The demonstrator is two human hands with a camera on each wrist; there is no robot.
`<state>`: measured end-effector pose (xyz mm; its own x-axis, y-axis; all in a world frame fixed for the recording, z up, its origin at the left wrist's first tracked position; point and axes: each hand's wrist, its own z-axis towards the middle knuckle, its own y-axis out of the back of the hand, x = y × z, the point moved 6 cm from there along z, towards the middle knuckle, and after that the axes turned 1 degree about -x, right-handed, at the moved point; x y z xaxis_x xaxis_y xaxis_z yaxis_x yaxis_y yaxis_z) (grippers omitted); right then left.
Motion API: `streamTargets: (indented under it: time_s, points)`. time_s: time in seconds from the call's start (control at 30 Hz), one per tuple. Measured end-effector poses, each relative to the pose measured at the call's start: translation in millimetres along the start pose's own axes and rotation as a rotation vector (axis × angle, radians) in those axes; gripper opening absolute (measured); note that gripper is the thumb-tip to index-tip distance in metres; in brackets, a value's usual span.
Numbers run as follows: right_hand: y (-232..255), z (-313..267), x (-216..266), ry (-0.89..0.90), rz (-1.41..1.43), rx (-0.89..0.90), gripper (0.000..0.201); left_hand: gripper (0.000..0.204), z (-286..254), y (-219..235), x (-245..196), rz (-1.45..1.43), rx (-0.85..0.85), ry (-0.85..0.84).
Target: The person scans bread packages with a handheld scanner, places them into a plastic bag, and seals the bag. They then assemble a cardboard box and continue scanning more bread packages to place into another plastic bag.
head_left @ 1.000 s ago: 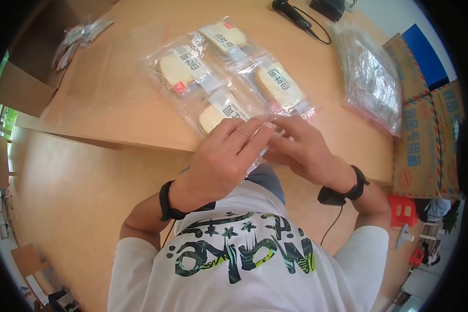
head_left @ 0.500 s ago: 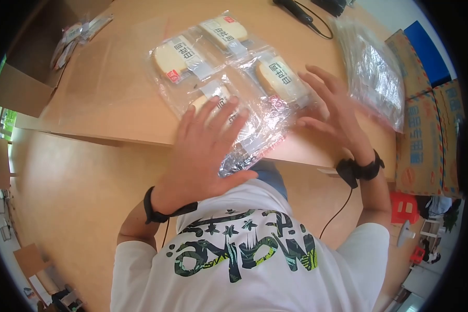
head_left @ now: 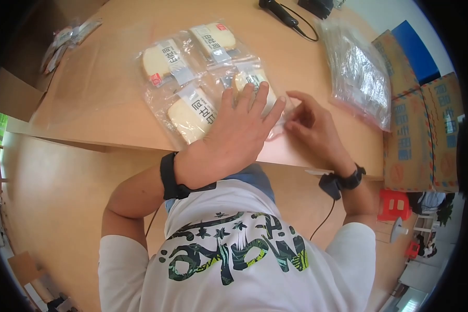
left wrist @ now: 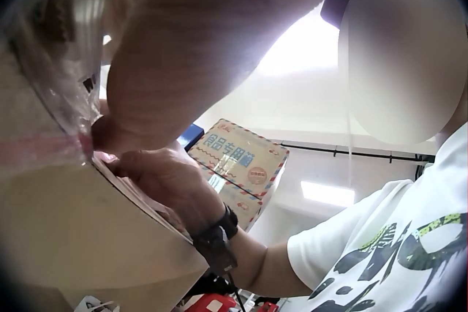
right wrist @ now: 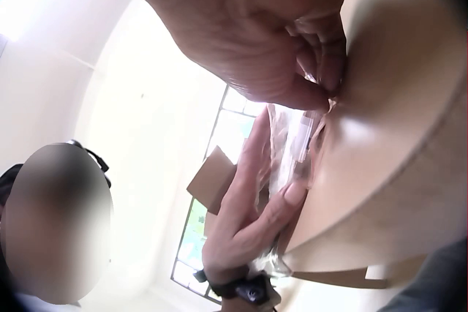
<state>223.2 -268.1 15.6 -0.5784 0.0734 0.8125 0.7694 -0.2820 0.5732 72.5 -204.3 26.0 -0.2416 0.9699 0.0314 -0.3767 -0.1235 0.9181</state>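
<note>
A clear plastic bag (head_left: pixel 152 98) lies flat near the table's front edge, with several sealed packs of sliced white bread (head_left: pixel 184 118) inside. My left hand (head_left: pixel 236 127) rests on the bag's lower right part with fingers spread and straight, partly covering one bread pack (head_left: pixel 244 78). At the bag's right edge is my right hand (head_left: pixel 317 127). In the right wrist view, the thumb and fingers of the right hand (right wrist: pixel 270 49) pinch the rim of the plastic low over the tabletop, and the left hand (right wrist: pixel 252 217) lies beside them on the bag.
A stack of clear bags (head_left: pixel 356 78) lies at the table's right. Behind it are printed cartons (head_left: pixel 413 140) and a blue box (head_left: pixel 416 52). A black corded device (head_left: pixel 283 15) sits at the back. An open cardboard box (head_left: pixel 15 93) stands left, near small wrapped items (head_left: pixel 65 44).
Both hands were together at the bag's near corner, then parted with open fingers. Now the left hand has moved right onto the bag, and the right hand has come in to pinch its right edge.
</note>
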Motion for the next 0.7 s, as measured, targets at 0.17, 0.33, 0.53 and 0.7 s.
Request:
streamTargets:
  time_s: [0.17,0.33,0.53,0.7]
  points:
    - [-18.4,-32.9,8.6,-0.017,0.068,0.020,0.062,0.065,-12.1,10.2,3.4,-0.111,0.035,-0.005]
    - [-34.6,-55.6,15.9,0.020,0.084,-0.068,0.058,0.064,-24.2,11.9,8.8,-0.037,0.063,-0.007]
    - [-46.2,-60.9,34.1,0.091,0.025,-0.074,0.052,0.063,-22.6,16.2,35.9,-0.144,-0.003,0.011]
    - [-45.5,-60.3,30.9,0.148,0.027,-0.094,0.050,0.064,-54.3,49.7,40.6,-0.138,0.057,0.064]
